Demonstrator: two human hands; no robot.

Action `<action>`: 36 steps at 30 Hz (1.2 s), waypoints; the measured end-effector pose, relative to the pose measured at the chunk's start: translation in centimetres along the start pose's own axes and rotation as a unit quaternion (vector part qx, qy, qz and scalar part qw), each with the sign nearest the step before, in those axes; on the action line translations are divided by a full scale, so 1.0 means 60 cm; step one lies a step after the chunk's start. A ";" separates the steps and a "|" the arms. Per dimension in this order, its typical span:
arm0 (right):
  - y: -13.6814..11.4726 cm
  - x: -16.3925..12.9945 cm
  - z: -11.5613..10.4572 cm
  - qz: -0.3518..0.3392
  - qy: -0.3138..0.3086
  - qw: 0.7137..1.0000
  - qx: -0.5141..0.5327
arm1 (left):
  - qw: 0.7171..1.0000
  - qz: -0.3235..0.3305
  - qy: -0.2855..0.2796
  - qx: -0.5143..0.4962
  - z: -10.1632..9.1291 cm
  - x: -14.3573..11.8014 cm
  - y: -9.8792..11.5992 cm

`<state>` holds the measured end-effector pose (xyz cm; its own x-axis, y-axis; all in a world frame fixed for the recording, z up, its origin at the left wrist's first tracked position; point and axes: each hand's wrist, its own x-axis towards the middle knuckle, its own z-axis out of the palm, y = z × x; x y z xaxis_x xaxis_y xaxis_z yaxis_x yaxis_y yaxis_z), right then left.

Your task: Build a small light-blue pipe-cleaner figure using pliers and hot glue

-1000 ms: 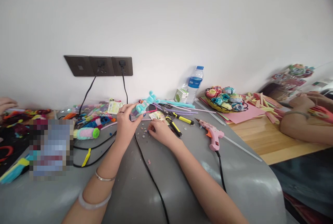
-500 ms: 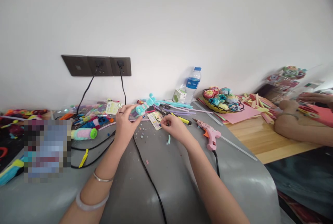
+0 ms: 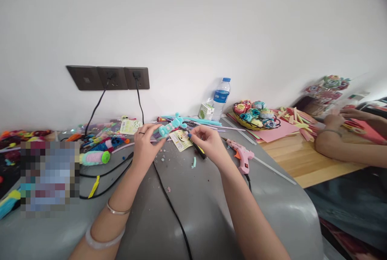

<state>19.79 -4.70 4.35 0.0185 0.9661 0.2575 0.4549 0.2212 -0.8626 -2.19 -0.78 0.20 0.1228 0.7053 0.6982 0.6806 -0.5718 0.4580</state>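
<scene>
Above grey tabletop [image 3: 199, 211], turquoise figure [image 3: 172, 126] is being pinched by left hand [image 3: 146, 143]; right hand [image 3: 209, 144] is being held half-curled, contents indeterminable.

Pretty bright overall, tbh, with the wall [image 3: 181, 22] washed in soft, even grey and the top right corner darkened. A faint shadow is cast on it just left of the bottle [image 3: 221, 96], so light seems to be thrown from the right. Pale glare is picked up by the shiny tabletop [image 3: 145, 227], and a dim shadow is laid beside the right forearm [image 3: 238, 195]. Edges are kinda stretched, the far-right flowers [image 3: 331, 84] are smeared, and one left-hand patch [image 3: 50, 179] is pixelated. The fuzzy blue figure [image 3: 172, 126] is caught fairly clearly.
</scene>
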 end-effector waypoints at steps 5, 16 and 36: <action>0.002 -0.020 0.002 0.030 -0.128 0.975 -0.178 | 1.000 0.001 0.020 -0.008 -0.001 0.003 -0.001; 0.009 -0.026 -0.034 0.020 -0.005 0.999 -0.024 | 0.999 0.031 0.008 -0.020 0.000 0.002 0.002; -0.028 -0.008 0.013 -0.080 0.160 0.981 -0.074 | 0.993 0.116 0.015 0.037 0.002 -0.003 0.015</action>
<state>18.32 -5.44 5.33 0.2051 0.8242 0.5279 0.5980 0.3214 -0.7342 -1.54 -1.35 0.42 0.2608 0.5454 0.7966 0.6880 -0.6839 0.2430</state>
